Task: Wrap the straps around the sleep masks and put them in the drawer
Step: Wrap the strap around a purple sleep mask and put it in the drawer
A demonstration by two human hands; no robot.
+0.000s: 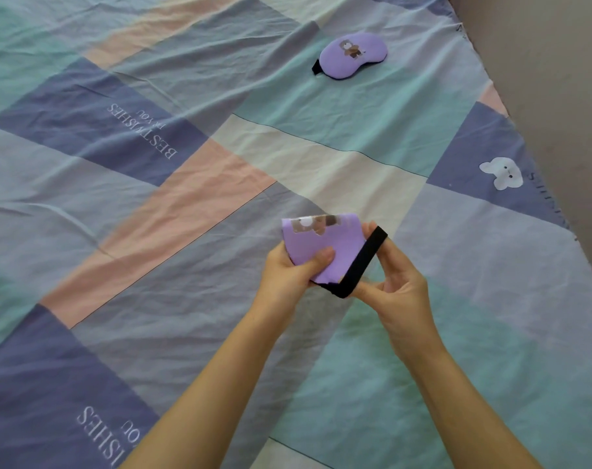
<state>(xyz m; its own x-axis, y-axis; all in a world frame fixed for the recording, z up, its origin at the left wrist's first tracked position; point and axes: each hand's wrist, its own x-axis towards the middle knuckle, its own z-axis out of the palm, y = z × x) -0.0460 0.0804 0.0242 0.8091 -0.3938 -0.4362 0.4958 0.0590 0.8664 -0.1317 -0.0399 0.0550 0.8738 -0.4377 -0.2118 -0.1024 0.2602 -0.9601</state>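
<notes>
Mask [321, 247], folded soft and light, sits pinched in the left hand [289, 269]. Right hand [394, 282] hooks its stretchy black strap [362, 262] taut beside it; best held there, at the loop's end.

Held above the bedsheet [186, 231]: one sleep mask [321, 245] between left hand [288, 269] and right hand [403, 286]. Farther back, lying on the sheet: second mask [354, 55].

One view only, from a camera worn on the person's head, looking forward and down across the patchwork bedsheet [152, 231]. It sits close above the two forearms, which rise from the bottom edge toward mid-frame. The wide angle takes in the sheet out to its far right border, where a plain wall [558, 79] runs alongside it.
</notes>
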